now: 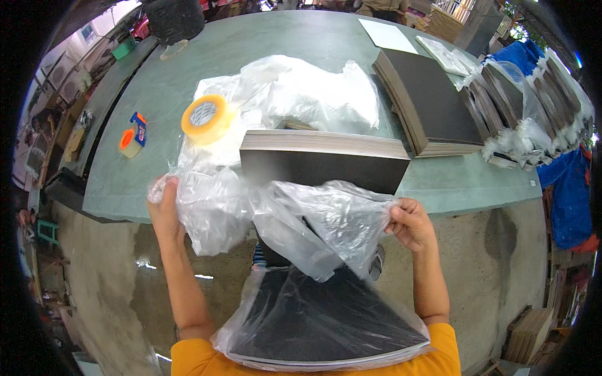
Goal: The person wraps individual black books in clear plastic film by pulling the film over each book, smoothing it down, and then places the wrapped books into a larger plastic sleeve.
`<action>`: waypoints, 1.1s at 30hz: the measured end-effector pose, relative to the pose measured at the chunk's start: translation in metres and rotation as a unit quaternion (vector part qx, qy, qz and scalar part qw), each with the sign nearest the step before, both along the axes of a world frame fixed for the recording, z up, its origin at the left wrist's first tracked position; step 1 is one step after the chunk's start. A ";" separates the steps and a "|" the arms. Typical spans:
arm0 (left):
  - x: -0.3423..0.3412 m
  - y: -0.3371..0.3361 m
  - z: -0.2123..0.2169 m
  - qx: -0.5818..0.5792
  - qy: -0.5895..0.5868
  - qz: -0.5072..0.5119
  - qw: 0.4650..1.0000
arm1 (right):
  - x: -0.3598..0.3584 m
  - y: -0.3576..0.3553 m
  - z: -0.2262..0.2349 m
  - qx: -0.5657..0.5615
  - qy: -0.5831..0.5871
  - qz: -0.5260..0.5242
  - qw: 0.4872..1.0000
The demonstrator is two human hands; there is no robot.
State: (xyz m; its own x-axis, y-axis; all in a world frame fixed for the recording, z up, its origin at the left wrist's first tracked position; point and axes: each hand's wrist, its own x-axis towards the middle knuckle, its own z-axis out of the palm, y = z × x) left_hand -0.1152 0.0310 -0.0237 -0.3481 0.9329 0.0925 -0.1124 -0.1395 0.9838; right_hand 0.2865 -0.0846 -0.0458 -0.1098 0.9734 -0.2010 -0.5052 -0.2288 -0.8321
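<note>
My left hand (165, 203) is closed on the bunched left side of a clear plastic bag (213, 210), its thumb pointing up. The right hand (411, 224) pinches the bag's other side between thumb and fingers, so the film stretches between both hands. Behind the film, at the table edge, is a stack of black-faced sheets (326, 164) with pale edges turned up. Close to my body, a black sheet stack (320, 316) lies under clear film with a pale edge nearest me. Crumpled film hides whether the two black parts join.
On the green table (301, 34) lie a large tape roll (204, 118), a tape dispenser (133, 136), loose plastic bags (313, 88), a dark stack (433, 94), a white sheet (387, 36) and several plastic-wrapped stacks (527, 106) at the right. A black bin (174, 20) stands far left.
</note>
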 end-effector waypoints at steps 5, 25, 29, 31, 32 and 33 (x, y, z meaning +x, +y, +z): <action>0.094 -0.038 0.048 0.183 0.197 -0.287 0.920 | -0.074 0.019 0.024 0.116 -0.076 0.037 0.990; 0.132 -0.024 0.060 0.105 0.247 -0.518 0.812 | -0.098 0.030 0.035 0.127 0.043 0.065 0.989; 0.129 -0.026 0.049 0.002 0.169 -0.547 0.820 | -0.096 0.034 0.029 0.113 0.058 0.050 0.991; 0.128 -0.028 0.046 -0.010 0.181 -0.535 0.825 | -0.096 0.034 0.024 0.106 0.053 0.052 0.992; 0.126 -0.029 0.047 -0.022 0.206 -0.536 0.818 | -0.096 0.034 0.022 0.099 0.068 0.046 0.992; 0.122 -0.028 0.048 -0.035 0.231 -0.537 0.811 | -0.097 0.033 0.020 0.092 0.083 0.039 0.991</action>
